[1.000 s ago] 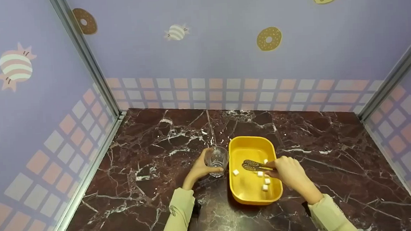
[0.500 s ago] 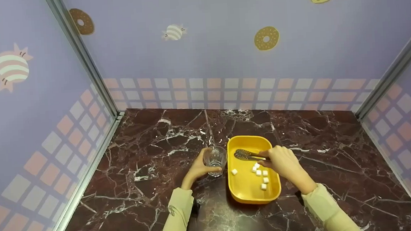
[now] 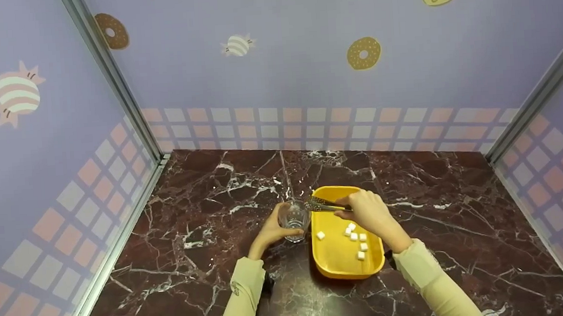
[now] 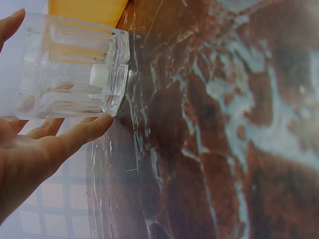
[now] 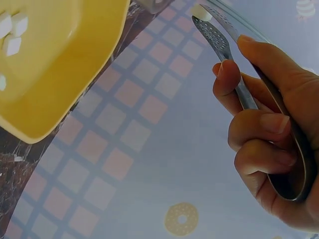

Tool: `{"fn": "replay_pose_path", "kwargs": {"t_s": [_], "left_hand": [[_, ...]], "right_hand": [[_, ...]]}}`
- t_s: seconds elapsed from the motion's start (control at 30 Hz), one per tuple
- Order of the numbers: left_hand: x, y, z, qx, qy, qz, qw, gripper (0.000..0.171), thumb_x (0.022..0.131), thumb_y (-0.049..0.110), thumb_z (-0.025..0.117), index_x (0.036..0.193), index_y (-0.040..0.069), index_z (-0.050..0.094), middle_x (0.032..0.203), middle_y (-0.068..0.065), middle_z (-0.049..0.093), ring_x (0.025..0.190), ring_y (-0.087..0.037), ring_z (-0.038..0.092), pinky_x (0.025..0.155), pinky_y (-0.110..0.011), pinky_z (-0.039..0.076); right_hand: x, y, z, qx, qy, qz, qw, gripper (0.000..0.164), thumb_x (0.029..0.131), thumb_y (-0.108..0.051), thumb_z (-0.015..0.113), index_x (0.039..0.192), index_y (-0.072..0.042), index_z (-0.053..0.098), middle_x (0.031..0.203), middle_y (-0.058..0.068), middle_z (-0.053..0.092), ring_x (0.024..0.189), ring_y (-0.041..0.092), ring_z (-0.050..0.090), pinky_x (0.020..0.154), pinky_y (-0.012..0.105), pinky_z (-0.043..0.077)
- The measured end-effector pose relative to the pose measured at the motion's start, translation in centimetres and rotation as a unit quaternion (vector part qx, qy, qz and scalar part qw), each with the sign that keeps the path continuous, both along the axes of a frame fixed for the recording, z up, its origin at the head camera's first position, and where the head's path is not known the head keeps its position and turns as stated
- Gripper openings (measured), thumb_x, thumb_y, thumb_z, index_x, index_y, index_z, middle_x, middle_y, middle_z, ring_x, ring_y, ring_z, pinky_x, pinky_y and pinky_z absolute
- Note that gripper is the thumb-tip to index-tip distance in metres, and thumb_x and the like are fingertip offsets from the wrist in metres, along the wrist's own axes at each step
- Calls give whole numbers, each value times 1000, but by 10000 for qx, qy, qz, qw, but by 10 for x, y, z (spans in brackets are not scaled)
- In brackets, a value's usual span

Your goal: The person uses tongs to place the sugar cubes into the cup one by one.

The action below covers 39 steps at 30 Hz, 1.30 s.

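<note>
In the head view my left hand point(image 3: 272, 231) holds a clear drinking glass point(image 3: 293, 220) upright, thumb and fingers round its sides. The left wrist view shows a white cube point(image 4: 99, 75) near the bottom of the glass point(image 4: 75, 69), seemingly inside. My right hand point(image 3: 369, 212) grips perforated metal tongs point(image 3: 324, 205), their tips by the glass rim. In the right wrist view a white cube point(image 5: 201, 12) is pinched between the tips of the tongs point(image 5: 215, 37). Several loose white cubes point(image 3: 354, 236) lie in a yellow tray point(image 3: 349, 267) right of the glass.
Dark red marbled tabletop point(image 3: 210, 279) surrounds the tray and glass. A purple patterned panel point(image 3: 296, 79) stands behind, with further panels at the left point(image 3: 66, 156) and right point(image 3: 560, 126).
My right hand has moved left and away with the tongs, from over the tray's cubes to the glass rim. My left hand stays put on the glass.
</note>
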<state>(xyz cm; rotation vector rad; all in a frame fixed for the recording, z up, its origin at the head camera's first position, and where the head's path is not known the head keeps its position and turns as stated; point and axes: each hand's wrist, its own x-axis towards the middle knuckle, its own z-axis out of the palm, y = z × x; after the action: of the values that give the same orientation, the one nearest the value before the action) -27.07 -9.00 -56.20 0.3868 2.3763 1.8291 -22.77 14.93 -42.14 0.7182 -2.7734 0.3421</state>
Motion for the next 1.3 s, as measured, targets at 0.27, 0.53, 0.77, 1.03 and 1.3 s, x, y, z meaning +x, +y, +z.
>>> {"fn": "replay_pose_path", "kwargs": {"t_s": [0.27, 0.53, 0.77, 1.03, 1.3], "left_hand": [[4, 0, 8, 99, 47, -72, 9999, 81, 62, 10, 79, 129, -1, 34, 130, -27, 41, 120, -40, 41, 104, -48, 31], [7, 0, 11, 193, -39, -114, 9997, 78, 64, 9, 78, 128, 0, 34, 129, -25, 44, 119, -42, 41, 102, -47, 34], [14, 1, 24, 390, -81, -219, 9990, 78, 64, 3, 76, 128, -5, 32, 129, -29, 41, 120, -44, 39, 103, -50, 31], [1, 0, -2, 42, 65, -29, 10000, 82, 61, 12, 80, 129, 3, 34, 128, -21, 46, 117, -34, 45, 101, -44, 36], [7, 0, 11, 208, 67, -96, 9997, 78, 62, 5, 77, 127, 0, 35, 125, -22, 47, 114, -34, 47, 101, -44, 37]], "right_hand": [[-3, -15, 1, 84, 129, 207, 9997, 12, 73, -29, 70, 73, -17, 70, 58, -4, 61, 47, 10, 43, 42, 28, 37], [-5, -23, -4, 86, -236, 102, 9996, 19, 75, -30, 69, 87, -17, 73, 76, 2, 70, 61, 21, 61, 49, 37, 47], [-9, -27, -12, 50, -276, 215, 9994, 12, 74, -29, 70, 75, -18, 70, 65, -3, 65, 53, 16, 53, 41, 29, 38], [-11, -32, -19, 187, -464, 170, 9986, 13, 74, -29, 69, 74, -17, 70, 61, -3, 62, 50, 14, 47, 39, 27, 32], [-14, -33, -25, 230, -394, 167, 9988, 14, 73, -29, 70, 67, -17, 67, 59, -3, 59, 49, 14, 47, 40, 29, 34]]}}
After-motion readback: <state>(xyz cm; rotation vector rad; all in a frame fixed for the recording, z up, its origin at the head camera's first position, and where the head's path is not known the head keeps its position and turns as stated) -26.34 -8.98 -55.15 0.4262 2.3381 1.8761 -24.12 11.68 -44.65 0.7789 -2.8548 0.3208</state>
